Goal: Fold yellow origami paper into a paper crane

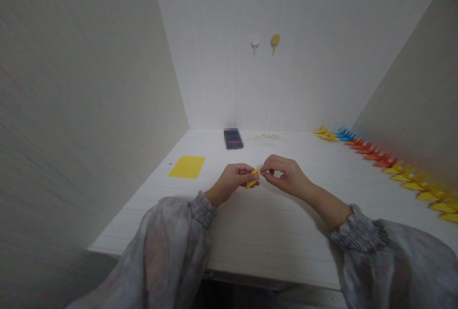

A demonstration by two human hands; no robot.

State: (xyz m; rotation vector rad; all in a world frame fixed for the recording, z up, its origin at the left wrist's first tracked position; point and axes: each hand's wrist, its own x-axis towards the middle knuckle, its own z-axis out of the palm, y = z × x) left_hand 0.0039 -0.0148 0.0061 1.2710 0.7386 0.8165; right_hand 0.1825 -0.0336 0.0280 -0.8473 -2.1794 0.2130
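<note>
A small folded yellow paper piece (252, 181) is held above the white table (272, 232) between both hands. My left hand (232, 181) is closed around its lower left part, a ring on one finger. My right hand (284, 175) pinches its upper tip from the right. Both wrists rest close to the tabletop, in grey gathered sleeves.
A flat yellow paper sheet (186, 167) lies at the left. A dark blurred object (233, 139) sits near the back wall. A row of folded paper figures runs along the right wall: yellow (422, 186), orange (372, 153), blue (345, 134). Two hooks (265, 43) hang on the wall.
</note>
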